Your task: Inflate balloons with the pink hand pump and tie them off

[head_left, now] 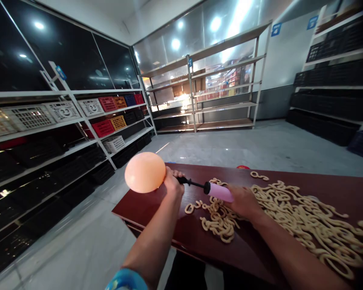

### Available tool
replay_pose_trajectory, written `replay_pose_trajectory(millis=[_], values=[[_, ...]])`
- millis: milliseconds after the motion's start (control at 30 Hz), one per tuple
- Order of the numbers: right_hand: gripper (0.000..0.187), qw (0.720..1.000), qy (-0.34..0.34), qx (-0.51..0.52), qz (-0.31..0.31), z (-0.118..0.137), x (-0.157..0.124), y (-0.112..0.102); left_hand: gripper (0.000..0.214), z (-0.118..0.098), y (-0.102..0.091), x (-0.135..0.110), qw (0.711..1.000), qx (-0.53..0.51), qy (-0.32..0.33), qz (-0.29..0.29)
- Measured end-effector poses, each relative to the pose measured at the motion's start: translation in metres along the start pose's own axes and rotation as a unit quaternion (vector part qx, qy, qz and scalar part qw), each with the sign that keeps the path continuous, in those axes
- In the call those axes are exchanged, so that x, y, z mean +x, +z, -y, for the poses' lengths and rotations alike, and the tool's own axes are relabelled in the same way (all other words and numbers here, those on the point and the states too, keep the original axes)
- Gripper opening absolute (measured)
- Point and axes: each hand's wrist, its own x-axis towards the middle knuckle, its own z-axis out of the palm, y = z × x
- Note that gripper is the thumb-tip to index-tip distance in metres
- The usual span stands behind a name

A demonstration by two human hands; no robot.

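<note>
Balloon (144, 172) beside left hand (173, 186), on pump (210, 189)

Inflated peach balloon held at a hand pump above a dark red table

The left hand (173, 186) closes around the neck of the peach balloon (144, 172) where it meets the black nozzle of the pink hand pump (212, 189); the right hand (244, 200) wraps the pump's pink barrel, just over the table (157, 209). A wide heap of limp cream balloons (305, 217) covers the table's right side, some touching the right hand. White shelves (78, 121) with coloured baskets (109, 117) line the wall on the left.
</note>
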Motion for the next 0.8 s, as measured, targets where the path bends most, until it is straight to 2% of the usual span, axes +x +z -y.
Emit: replay_pose_trajectory(millis=[100,167,233,400,467,533,633,700,733,800], values=[[0.033,1.0,-0.008,-0.001,-0.001,0.007,-0.003,-0.001,0.042,0.037,0.0,-0.024,0.999,-0.01,-0.036,0.0],[0.033,1.0,-0.01,-0.003,-0.005,0.008,-0.003,-0.001,0.042,0.042,0.004,-0.03,0.998,-0.012,-0.054,0.008],[0.034,1.0,-0.003,-0.008,-0.015,0.004,-0.001,-0.002,0.042,0.029,0.009,-0.023,0.998,-0.007,-0.054,0.021],[0.02,0.999,0.028,-0.035,-0.028,-0.008,0.003,-0.005,0.042,-0.029,0.014,0.016,1.0,0.001,0.006,0.023],[0.021,0.998,0.032,-0.041,-0.026,-0.01,0.003,-0.005,0.041,-0.032,0.011,0.021,1.0,-0.002,0.021,0.01],[0.021,0.999,0.027,-0.043,-0.018,-0.008,0.002,-0.003,0.041,-0.017,0.007,0.015,1.0,-0.009,0.018,0.005],[0.025,0.999,-0.003,-0.032,-0.01,-0.002,-0.001,-0.001,0.042,0.023,0.001,-0.009,1.0,-0.015,-0.016,0.005],[0.028,1.0,-0.016,-0.025,-0.01,0.0,-0.001,0.0,0.043,0.042,0.001,-0.023,0.999,-0.019,-0.045,0.006],[0.028,0.999,-0.019,-0.024,-0.011,0.0,-0.001,0.0,0.043,0.046,0.002,-0.027,0.998,-0.018,-0.057,0.011],[0.029,0.999,-0.014,-0.026,-0.014,-0.001,0.0,-0.002,0.044,0.04,0.007,-0.025,0.998,-0.012,-0.063,0.026]])
